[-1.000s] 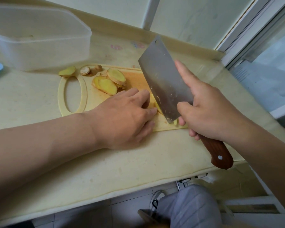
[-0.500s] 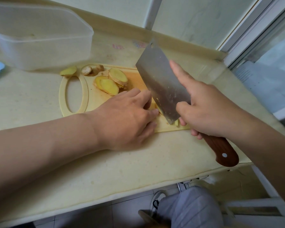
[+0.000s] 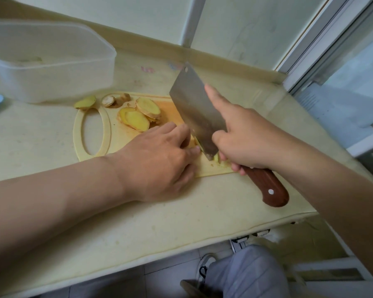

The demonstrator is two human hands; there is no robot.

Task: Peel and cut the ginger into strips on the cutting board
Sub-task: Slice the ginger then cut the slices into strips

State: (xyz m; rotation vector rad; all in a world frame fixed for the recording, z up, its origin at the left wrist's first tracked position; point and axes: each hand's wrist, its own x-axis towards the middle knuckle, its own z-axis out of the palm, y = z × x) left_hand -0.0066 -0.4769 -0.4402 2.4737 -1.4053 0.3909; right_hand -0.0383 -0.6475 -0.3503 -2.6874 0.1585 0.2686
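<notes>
- A clear plastic container [image 3: 52,67] stands on the counter [image 3: 138,222], behind the board's handle loop.
- The cutting board [image 3: 114,136] lies flat, with peeled ginger slices [image 3: 136,120] overlapping at its far middle.
- My left hand [image 3: 157,160] curls its fingers down over a mostly hidden ginger piece [image 3: 196,142], right against the blade.
- The cleaver [image 3: 196,112] tilts heel-down onto the board.
- My right hand [image 3: 248,138] grips the wooden handle [image 3: 267,186], forefinger stretched along the blade.
</notes>
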